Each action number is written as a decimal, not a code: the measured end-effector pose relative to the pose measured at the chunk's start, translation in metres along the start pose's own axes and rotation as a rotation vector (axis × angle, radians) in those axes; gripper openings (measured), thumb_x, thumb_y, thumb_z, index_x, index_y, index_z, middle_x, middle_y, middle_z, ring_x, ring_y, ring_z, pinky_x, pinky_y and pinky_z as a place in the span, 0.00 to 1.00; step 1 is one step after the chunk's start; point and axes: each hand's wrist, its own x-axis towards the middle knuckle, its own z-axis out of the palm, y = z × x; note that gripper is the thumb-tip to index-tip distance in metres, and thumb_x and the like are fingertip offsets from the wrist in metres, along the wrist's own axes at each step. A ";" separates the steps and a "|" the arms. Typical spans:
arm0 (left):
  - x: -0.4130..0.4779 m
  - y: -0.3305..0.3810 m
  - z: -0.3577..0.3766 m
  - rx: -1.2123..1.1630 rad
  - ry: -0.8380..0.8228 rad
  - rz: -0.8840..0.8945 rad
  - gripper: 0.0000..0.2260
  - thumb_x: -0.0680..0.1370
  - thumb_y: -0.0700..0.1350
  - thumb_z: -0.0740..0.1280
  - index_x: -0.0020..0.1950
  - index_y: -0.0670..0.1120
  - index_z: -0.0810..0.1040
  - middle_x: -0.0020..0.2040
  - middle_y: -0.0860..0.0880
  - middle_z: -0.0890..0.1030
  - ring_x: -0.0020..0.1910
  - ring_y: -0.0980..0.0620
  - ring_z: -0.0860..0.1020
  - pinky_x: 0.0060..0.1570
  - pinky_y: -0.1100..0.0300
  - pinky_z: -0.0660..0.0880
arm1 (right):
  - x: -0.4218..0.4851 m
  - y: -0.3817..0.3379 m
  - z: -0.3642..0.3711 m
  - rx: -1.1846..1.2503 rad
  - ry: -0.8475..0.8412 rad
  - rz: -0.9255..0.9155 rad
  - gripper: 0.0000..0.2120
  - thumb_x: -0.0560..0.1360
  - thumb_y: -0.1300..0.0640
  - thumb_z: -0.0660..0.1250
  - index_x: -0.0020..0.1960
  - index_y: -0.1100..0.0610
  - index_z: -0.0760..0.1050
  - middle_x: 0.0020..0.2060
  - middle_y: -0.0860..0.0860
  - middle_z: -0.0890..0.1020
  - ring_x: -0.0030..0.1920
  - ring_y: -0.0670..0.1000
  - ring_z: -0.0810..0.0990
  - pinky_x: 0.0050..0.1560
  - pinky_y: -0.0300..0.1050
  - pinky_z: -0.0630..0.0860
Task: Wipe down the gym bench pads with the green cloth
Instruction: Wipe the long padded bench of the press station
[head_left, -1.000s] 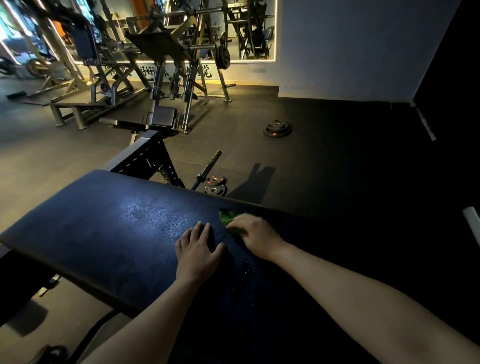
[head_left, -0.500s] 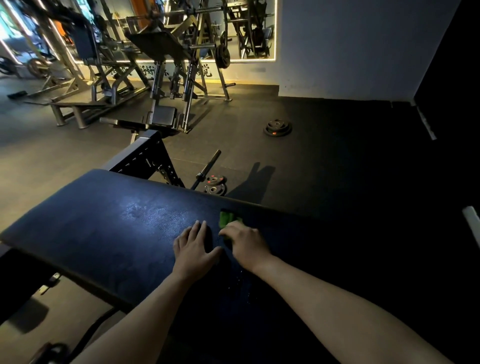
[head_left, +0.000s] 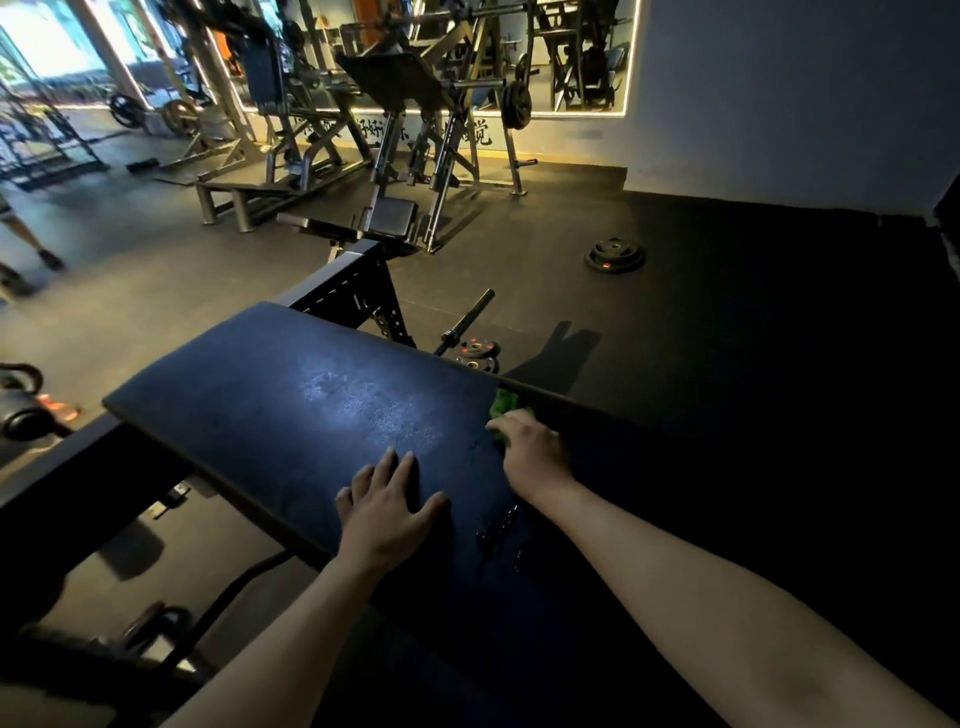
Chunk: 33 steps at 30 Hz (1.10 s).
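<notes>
A wide black bench pad (head_left: 291, 410) stretches across the middle of the view, with a pale sheen near its centre. My left hand (head_left: 384, 504) lies flat on the pad with its fingers spread. My right hand (head_left: 535, 452) presses the green cloth (head_left: 504, 402) against the pad at its far edge. The fingers curl over the cloth and cover most of it; only a crumpled green part shows beyond them. A few wet drops glint on the pad below my right wrist.
The bench's perforated steel frame (head_left: 358, 291) rises behind the pad. A barbell (head_left: 465, 322) and small weight plates (head_left: 475, 356) lie on the floor just past it, more plates (head_left: 615, 254) farther right. Gym machines (head_left: 395, 130) fill the back. A person's legs (head_left: 21, 249) show at far left.
My right hand has slid the cloth up the pad to its far edge. The camera has shifted right, so a person's legs and kettlebells come into view at left. My left hand stays flat.
</notes>
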 end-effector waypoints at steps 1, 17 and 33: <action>-0.001 0.002 0.001 -0.006 0.007 -0.009 0.46 0.66 0.76 0.42 0.81 0.58 0.56 0.82 0.53 0.53 0.79 0.50 0.50 0.72 0.48 0.48 | -0.004 -0.010 0.005 0.025 -0.022 -0.056 0.21 0.76 0.66 0.58 0.63 0.52 0.78 0.64 0.51 0.77 0.61 0.58 0.78 0.61 0.45 0.71; -0.006 0.001 0.008 -0.049 0.071 -0.001 0.35 0.77 0.71 0.54 0.80 0.57 0.58 0.82 0.52 0.55 0.79 0.51 0.50 0.75 0.46 0.45 | 0.015 -0.002 -0.001 -0.130 -0.154 0.131 0.25 0.80 0.44 0.60 0.69 0.60 0.68 0.71 0.59 0.67 0.76 0.59 0.59 0.76 0.54 0.56; -0.012 -0.020 0.000 -0.055 -0.001 0.181 0.46 0.68 0.74 0.43 0.81 0.51 0.56 0.83 0.50 0.52 0.81 0.49 0.47 0.75 0.49 0.46 | -0.027 -0.053 0.028 -0.003 -0.121 -0.279 0.14 0.77 0.63 0.63 0.59 0.54 0.80 0.57 0.52 0.79 0.58 0.53 0.78 0.61 0.48 0.75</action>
